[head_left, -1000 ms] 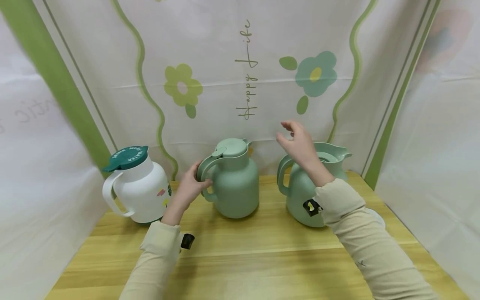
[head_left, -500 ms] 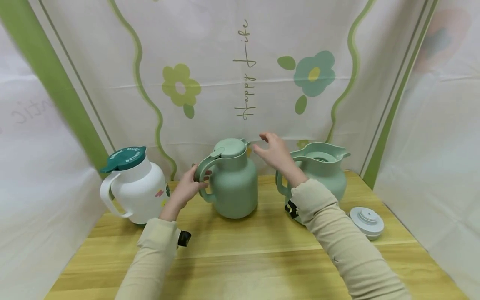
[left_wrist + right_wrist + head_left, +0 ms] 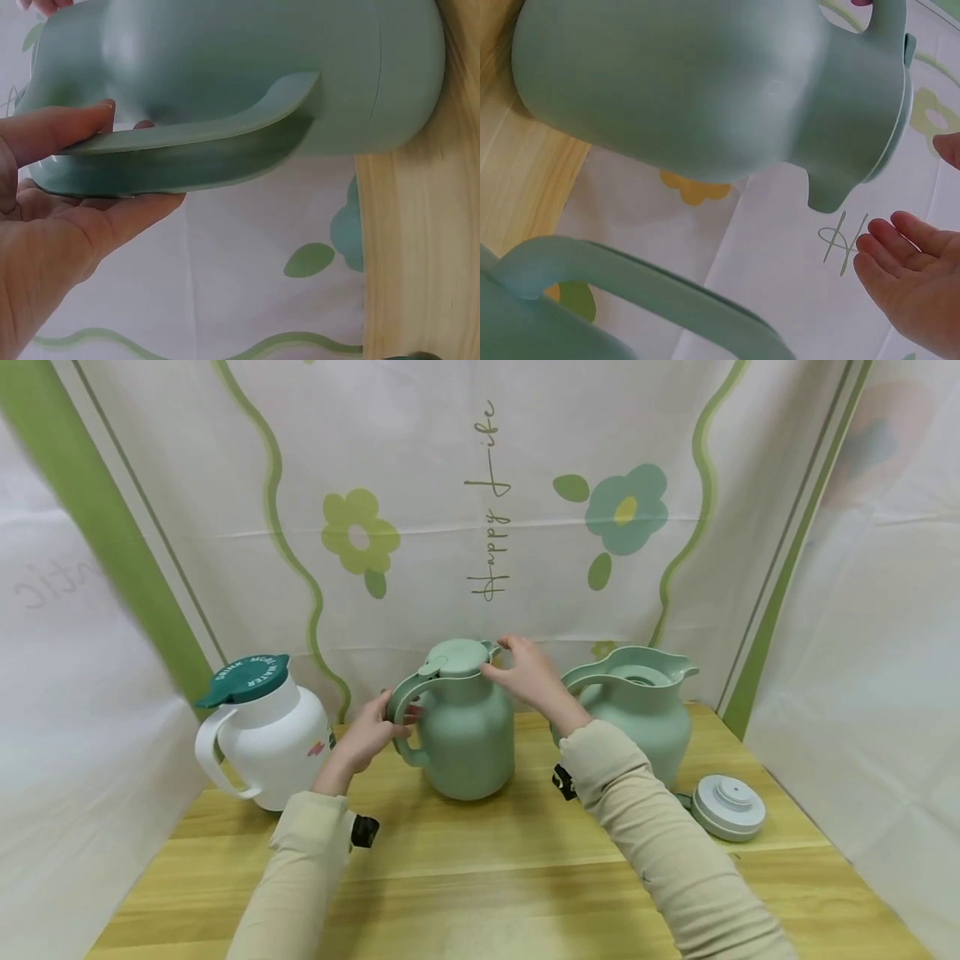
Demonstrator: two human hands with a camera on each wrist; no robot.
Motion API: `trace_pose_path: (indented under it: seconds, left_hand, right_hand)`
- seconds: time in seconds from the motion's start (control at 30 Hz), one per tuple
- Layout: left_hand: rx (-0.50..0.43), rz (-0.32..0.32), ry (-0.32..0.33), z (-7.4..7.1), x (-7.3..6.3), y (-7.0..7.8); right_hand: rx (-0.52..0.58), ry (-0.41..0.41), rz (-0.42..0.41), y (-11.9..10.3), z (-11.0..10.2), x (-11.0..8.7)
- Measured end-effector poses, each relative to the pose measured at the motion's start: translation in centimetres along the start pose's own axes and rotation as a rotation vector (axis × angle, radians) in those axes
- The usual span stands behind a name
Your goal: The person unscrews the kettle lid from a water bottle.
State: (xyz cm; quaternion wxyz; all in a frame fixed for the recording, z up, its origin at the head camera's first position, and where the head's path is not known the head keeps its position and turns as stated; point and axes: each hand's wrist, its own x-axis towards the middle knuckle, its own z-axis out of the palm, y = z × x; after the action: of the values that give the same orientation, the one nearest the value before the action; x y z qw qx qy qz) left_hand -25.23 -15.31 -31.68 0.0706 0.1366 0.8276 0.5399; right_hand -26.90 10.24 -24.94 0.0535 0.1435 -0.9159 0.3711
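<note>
A green thermos jug (image 3: pixel 467 739) stands upright on the table, its lid (image 3: pixel 459 657) on. My left hand (image 3: pixel 365 737) holds this jug's handle (image 3: pixel 202 139), thumb on one side and fingers on the other in the left wrist view. Beside the spout (image 3: pixel 829 191) is my right hand (image 3: pixel 531 675); the right wrist view shows it apart from the jug, fingers slightly bent and holding nothing. A second green jug (image 3: pixel 643 718) stands to the right with its top uncovered, partly hidden by my right forearm. A round pale lid (image 3: pixel 729 806) lies upside down near it.
A white jug (image 3: pixel 273 739) with a dark green lid (image 3: pixel 251 678) stands at the left. The wooden table (image 3: pixel 480 893) runs back to a printed cloth (image 3: pixel 435 485), and cloth also hangs at both sides.
My right hand has moved left and down from above the right-hand jug to the middle jug's spout. The upturned lid has come into fuller view. My left hand stays at the handle.
</note>
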Motion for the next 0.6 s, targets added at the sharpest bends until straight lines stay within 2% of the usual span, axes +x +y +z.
trace_pose_path:
  seconds: [0.3,0.6]
  left_hand:
    - [-0.024,-0.007,-0.025,-0.8,0.6,-0.3]
    - [-0.056,-0.017,-0.037,-1.0,0.9,-0.5]
  right_hand:
    - [-0.033,-0.003,-0.001,-0.5,1.0,0.5]
    - [-0.034,0.004,0.000,-0.2,2.2,1.2]
